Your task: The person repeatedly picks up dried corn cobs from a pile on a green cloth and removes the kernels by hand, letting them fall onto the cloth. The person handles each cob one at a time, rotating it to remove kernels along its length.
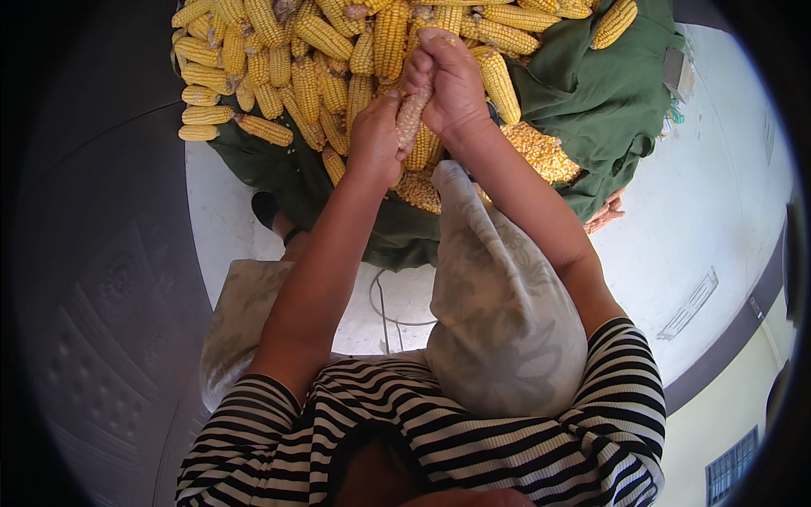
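Note:
Between my two hands is a corn cob [413, 120], pale and mostly stripped of kernels on the side that shows. My left hand [375, 136] grips its lower end. My right hand [455, 79] is closed around the upper part, which its fingers hide. Behind and beneath them lies a heap of yellow ears of dried corn [304, 82], kernels still on. Loose kernels [538, 152] are piled right of my right wrist, and more loose kernels [418, 190] lie below my left hand.
A green cloth [589, 82] lies under the corn on the pale floor [709, 158]. Reddish bare cobs [606, 212] sit by its right edge. My raised knee [500, 272] in patterned trousers is close below my right forearm. A dark panelled surface [108, 272] is at left.

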Demonstrator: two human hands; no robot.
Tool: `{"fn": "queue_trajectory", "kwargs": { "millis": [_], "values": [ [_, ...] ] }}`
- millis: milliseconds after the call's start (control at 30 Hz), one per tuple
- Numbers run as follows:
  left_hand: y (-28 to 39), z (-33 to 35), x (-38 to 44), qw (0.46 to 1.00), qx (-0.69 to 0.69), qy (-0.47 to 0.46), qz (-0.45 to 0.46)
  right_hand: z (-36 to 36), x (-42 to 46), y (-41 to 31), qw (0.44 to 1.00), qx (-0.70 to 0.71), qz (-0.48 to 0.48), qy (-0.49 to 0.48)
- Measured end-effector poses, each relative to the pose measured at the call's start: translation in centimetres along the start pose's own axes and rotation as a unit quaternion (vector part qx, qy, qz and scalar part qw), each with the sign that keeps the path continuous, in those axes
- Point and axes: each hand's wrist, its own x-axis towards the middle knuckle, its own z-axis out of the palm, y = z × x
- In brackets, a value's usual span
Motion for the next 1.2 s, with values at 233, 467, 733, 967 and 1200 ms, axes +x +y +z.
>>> {"fn": "queue_trajectory", "kwargs": {
  "millis": [233, 467, 733, 967, 1200],
  "values": [
    [0.1, -1.3, 0.2, 0.998, -0.041, 0.013, -0.053, -1.1, 0.3, -0.9, 0.999, 0.029, 0.009, 0.014],
    [0.1, -2.1, -1.6, 0.985, 0.161, -0.050, -0.034, -2.8, 1.6, 0.0, 0.994, 0.061, -0.038, 0.078],
    [0.6, -1.5, -3.4, 0.990, 0.140, -0.024, -0.013, -1.8, 1.3, 0.4, 0.975, 0.089, -0.017, 0.202],
    [0.9, -0.8, -3.3, 0.983, 0.174, 0.003, 0.049, -2.5, -0.5, 0.7, 0.996, -0.038, 0.038, 0.066],
    [0.9, -3.7, -2.2, 0.981, 0.191, -0.015, 0.005, -13.2, -7.7, -12.6, 0.947, -0.200, -0.040, 0.249]
  ]
}}
